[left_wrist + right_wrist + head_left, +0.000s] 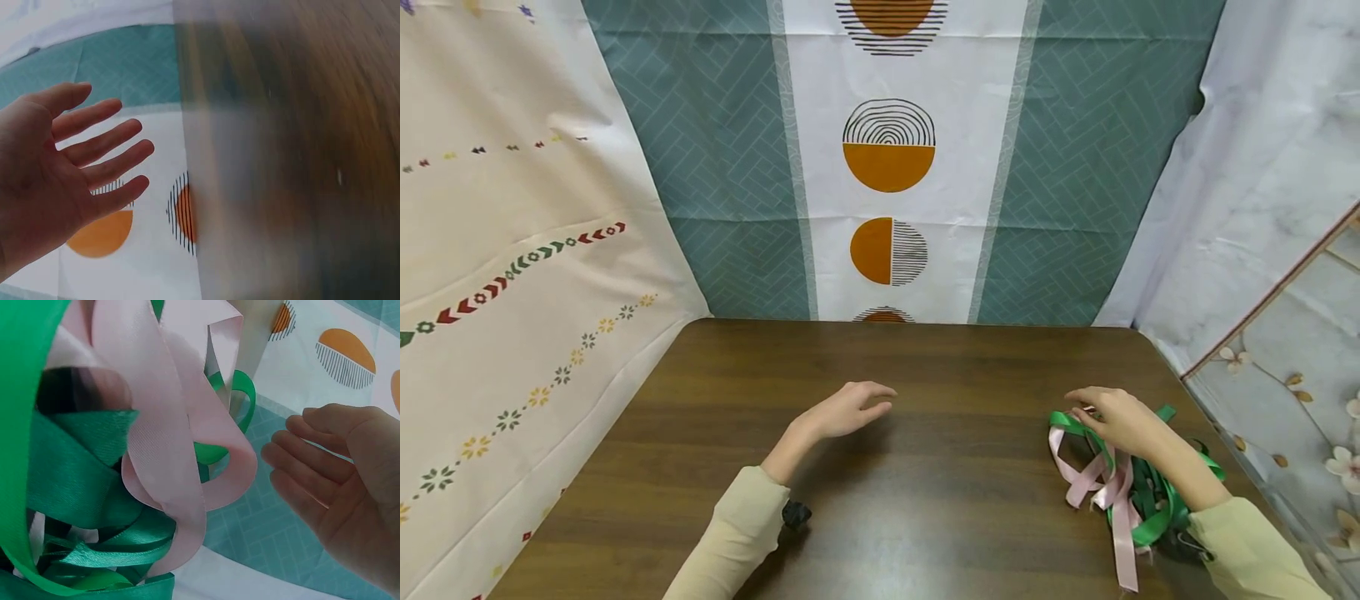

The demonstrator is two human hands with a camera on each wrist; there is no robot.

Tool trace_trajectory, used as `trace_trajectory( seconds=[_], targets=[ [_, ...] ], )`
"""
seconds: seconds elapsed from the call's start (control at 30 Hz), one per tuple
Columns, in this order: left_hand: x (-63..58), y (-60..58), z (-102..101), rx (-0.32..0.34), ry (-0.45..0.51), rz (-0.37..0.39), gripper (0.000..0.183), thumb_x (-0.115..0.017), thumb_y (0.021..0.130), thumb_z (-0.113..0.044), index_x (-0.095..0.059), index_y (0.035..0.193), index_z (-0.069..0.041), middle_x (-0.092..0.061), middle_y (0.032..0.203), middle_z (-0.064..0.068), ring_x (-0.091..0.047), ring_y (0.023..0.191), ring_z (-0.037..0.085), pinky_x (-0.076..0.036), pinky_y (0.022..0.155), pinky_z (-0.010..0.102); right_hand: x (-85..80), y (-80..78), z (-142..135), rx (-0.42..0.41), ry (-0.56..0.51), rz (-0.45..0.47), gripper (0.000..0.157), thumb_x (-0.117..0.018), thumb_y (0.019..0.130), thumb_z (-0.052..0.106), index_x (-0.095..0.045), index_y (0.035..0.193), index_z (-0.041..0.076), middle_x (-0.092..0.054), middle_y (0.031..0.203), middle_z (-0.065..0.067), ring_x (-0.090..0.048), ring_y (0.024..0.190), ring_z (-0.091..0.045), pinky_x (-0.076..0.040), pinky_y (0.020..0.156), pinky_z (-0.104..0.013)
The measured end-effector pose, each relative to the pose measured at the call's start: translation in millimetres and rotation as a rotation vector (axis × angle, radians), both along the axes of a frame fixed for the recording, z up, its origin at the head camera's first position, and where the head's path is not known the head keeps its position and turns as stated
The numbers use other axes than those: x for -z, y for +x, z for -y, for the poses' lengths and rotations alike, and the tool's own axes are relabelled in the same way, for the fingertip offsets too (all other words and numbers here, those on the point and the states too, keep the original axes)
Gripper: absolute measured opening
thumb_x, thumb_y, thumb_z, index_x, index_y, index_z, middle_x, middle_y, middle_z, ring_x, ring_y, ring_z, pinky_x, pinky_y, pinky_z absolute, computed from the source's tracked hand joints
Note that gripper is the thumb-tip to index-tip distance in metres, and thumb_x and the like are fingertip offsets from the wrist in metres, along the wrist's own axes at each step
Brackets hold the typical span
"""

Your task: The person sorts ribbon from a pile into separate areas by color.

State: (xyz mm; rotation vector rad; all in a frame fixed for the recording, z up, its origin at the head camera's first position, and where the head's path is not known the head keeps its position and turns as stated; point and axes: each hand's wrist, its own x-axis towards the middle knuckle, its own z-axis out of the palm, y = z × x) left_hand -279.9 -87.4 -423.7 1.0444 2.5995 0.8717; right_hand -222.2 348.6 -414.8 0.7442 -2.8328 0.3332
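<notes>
A loose heap of satin ribbons lies at the right side of the table, with a pink ribbon (1122, 525) trailing toward the front and a green ribbon (1172, 508) looped beside it. Above the heap hovers my right hand (1116, 417), fingers relaxed. In the right wrist view that hand (340, 481) holds nothing, and the pink ribbon (165, 406) and dark green ribbon (81, 469) fill the left part. My left hand (842, 410) is over the middle of the table; its fingers (119, 137) are spread with nothing in them.
The brown wooden table (955, 467) reaches back to a patterned curtain (887, 167). Cream cloth (535, 275) hangs along the left edge, and white marbled cloth (1285, 125) along the right. A small black object (796, 514) shows at the left wrist.
</notes>
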Motion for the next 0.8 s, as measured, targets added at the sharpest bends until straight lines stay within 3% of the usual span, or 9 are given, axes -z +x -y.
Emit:
trace_trajectory(
  seconds=[0.17,0.4,0.8],
  targets=[
    [3.7,0.7,-13.5,0.027,0.005,0.016,0.04,-0.049,0.102,-0.022,-0.054,0.135,0.0,-0.059,0.135,0.013,-0.054,0.127,0.026,-0.044,0.104,0.042,0.7,-0.2,2.4,-0.004,0.004,0.022,0.019,-0.067,0.089,0.008,-0.069,0.107,0.001,-0.072,0.098,-0.008,-0.069,0.082,-0.022,-0.055,0.067,-0.034],
    [8.7,1.8,-32.4,0.068,0.039,0.103,0.039,-0.048,0.103,-0.022,-0.052,0.136,-0.001,-0.063,0.129,0.014,-0.061,0.116,0.022,-0.049,0.096,0.038,0.6,1.5,2.7,0.003,0.003,0.055,0.021,-0.068,0.089,0.011,-0.069,0.107,0.001,-0.072,0.098,-0.009,-0.068,0.08,-0.021,-0.055,0.066,-0.033],
    [24.0,1.6,-77.8,0.158,0.038,0.083,0.037,-0.046,0.103,-0.023,-0.057,0.132,-0.003,-0.067,0.122,0.01,-0.064,0.106,0.01,-0.05,0.088,0.023,5.5,0.1,5.1,0.002,0.045,0.17,0.031,-0.076,0.081,0.013,-0.068,0.108,-0.001,-0.07,0.1,-0.013,-0.066,0.084,-0.026,-0.054,0.067,-0.034]
  ],
)
